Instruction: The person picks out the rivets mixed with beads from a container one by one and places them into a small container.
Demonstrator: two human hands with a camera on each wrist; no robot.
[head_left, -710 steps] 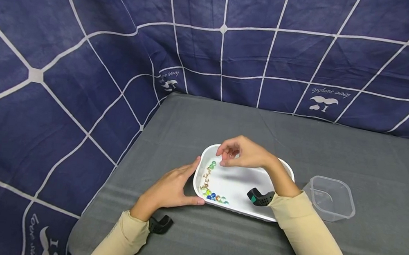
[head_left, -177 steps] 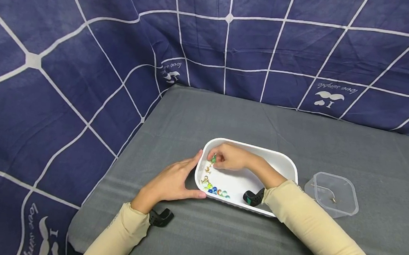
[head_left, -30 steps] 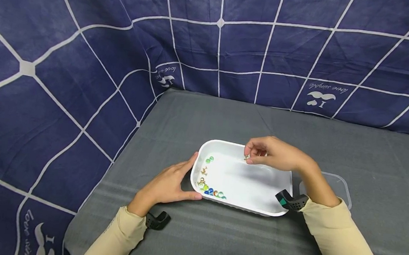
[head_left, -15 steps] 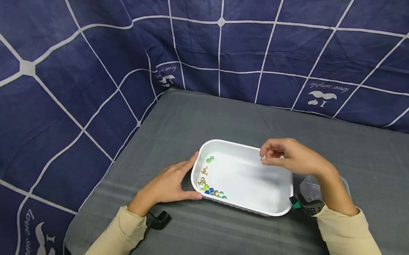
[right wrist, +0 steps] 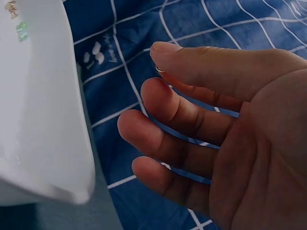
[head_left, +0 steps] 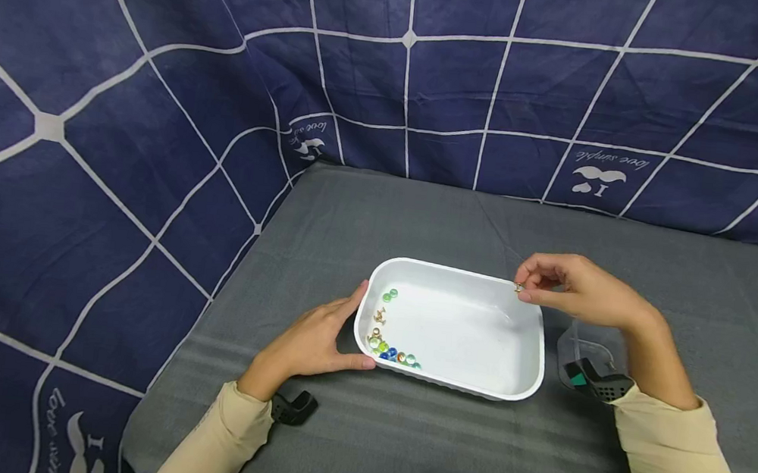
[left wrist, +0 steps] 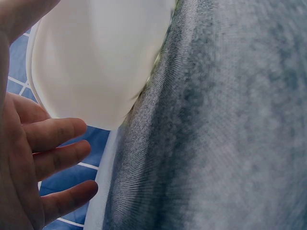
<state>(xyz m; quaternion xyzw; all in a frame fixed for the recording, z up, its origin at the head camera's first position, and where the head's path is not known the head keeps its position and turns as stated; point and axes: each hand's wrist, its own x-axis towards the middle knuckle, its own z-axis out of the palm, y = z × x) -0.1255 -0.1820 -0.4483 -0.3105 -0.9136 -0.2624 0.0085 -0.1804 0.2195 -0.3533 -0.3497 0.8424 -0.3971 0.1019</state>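
Inside the white tray (head_left: 458, 335), glass marbles (head_left: 391, 355) in several colours line the near-left corner. Small gold-coloured pieces (head_left: 380, 316) lie along the left side, below two green marbles (head_left: 390, 295). My left hand (head_left: 314, 344) rests against the tray's left end, fingers fairly straight, thumb along the near side. In the left wrist view its other fingers spread loosely beside the tray (left wrist: 96, 72). Thumb and index finger of my right hand (head_left: 582, 290) pinch a tiny gold-coloured piece (head_left: 519, 287) by the tray's far-right corner; only a glint of the piece (right wrist: 160, 68) shows in the right wrist view.
A clear plastic box (head_left: 570, 342) stands right of the tray, partly hidden behind my right wrist and its black band (head_left: 598, 381); I cannot tell what is in it. Grey cloth (head_left: 399, 452) covers the surface. A blue checked curtain (head_left: 455, 84) hangs behind and at the left.
Over the last second my right hand has carried the gold-coloured piece rightward from above the tray to its far-right corner. Fewer gold pieces lie in the tray than earlier. My left hand stays put.
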